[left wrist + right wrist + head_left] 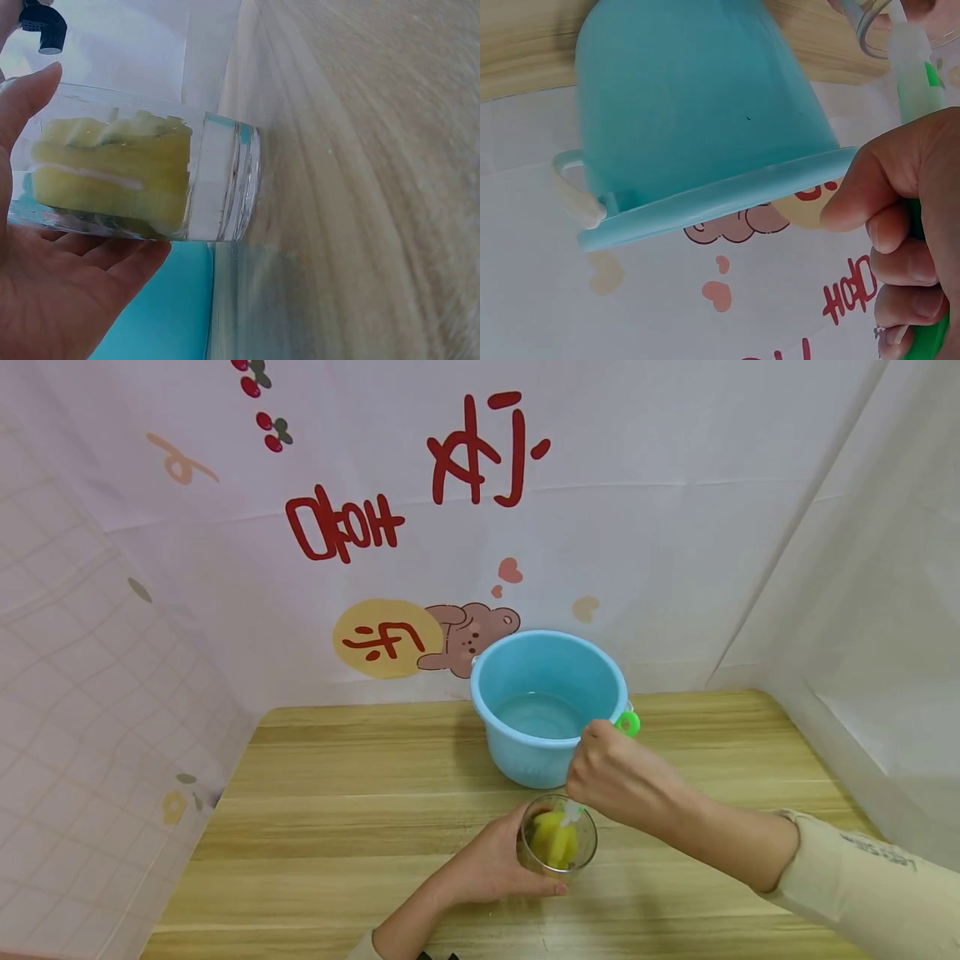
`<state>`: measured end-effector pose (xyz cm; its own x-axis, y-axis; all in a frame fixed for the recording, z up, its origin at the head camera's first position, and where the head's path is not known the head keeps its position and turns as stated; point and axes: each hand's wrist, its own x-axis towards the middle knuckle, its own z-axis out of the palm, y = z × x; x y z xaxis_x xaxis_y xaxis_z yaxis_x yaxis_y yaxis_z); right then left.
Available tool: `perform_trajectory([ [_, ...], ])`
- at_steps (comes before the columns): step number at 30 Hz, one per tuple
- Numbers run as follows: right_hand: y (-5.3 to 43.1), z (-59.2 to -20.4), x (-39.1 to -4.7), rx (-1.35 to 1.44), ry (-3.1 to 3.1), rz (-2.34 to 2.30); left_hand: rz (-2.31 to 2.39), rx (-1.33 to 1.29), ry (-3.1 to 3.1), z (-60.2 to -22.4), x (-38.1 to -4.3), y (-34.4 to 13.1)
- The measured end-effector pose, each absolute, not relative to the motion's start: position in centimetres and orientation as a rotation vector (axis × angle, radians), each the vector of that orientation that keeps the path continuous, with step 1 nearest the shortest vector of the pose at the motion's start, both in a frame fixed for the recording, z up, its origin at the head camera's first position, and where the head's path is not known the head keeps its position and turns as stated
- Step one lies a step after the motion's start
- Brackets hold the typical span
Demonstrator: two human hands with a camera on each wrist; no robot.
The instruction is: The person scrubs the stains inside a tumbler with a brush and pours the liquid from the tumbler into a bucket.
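The glass (165, 165) is at the near middle of the desk (337, 827), mouth up, on the near side of the bucket (525, 764). The left grip (498, 862) is wrapped about the glass wall, thumb on the near side. The right grip (611, 772) is clenched round the green handle of the brush (916, 94), which slopes down into the mouth of the glass from the far right. Expect the glass to be rigid, fragile and slippery if wet; hold it low on the wall, clear of the rim, with even pressure. The brush should be light, with a stiff handle and a soft head; take hold along the handle. Containers: the glass contains the yellow brush head (555, 841), which fills much of its width. The bucket stands upright at the far edge of the desk and contains what appears to be shallow, clear water (536, 714). Its wall should flex slightly under load.
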<state>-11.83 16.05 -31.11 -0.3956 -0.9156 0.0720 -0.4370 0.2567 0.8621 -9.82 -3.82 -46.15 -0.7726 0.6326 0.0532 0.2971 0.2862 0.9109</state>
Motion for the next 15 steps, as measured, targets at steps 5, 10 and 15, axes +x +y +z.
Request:
perform_trajectory([
  [5, 16.8, -31.0, -11.7, 1.220, -1.961, -1.055, 1.489, 0.872, 2.241, -46.1, -9.8, -3.8],
  [10, 17.6, -30.8, -11.4, 1.224, -1.973, -0.996, 1.512, 0.893, 2.225, -46.1, -9.8, -3.8],
  [15, 18.0, -30.4, -10.8, 1.236, -2.009, -0.949, 1.522, 0.901, 2.225, -46.1, -9.8, -3.9],
])
